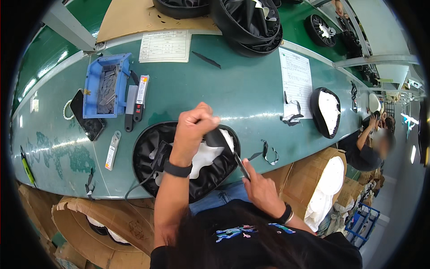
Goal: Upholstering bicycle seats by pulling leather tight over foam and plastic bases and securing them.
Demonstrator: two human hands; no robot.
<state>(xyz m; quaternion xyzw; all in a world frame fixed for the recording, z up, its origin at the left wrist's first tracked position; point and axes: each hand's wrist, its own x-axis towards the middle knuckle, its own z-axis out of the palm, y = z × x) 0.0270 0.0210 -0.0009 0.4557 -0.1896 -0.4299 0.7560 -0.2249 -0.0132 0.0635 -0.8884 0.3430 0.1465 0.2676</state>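
Note:
In front of me lies a round black leather-like cover (215,179) with white lining (202,159) showing inside it. My left hand (195,127) is closed in a fist over its far side, gripping a black flap of the cover (214,138) and holding it up. At the near right rim, my right hand (263,192) is closed around a slim metallic knife (242,167). The knife's tip points away from me and meets the edge beside the white lining. A dark cord runs out from the cover's left side.
A blue bin (85,101) of dark strips, cutter knives (139,98) and a phone (85,117) lie left. Black covers (246,27) are stacked at the back. Another black-and-white piece (328,112) lies right. Cardboard boxes (105,219) flank me. A co-worker (369,145) sits far right.

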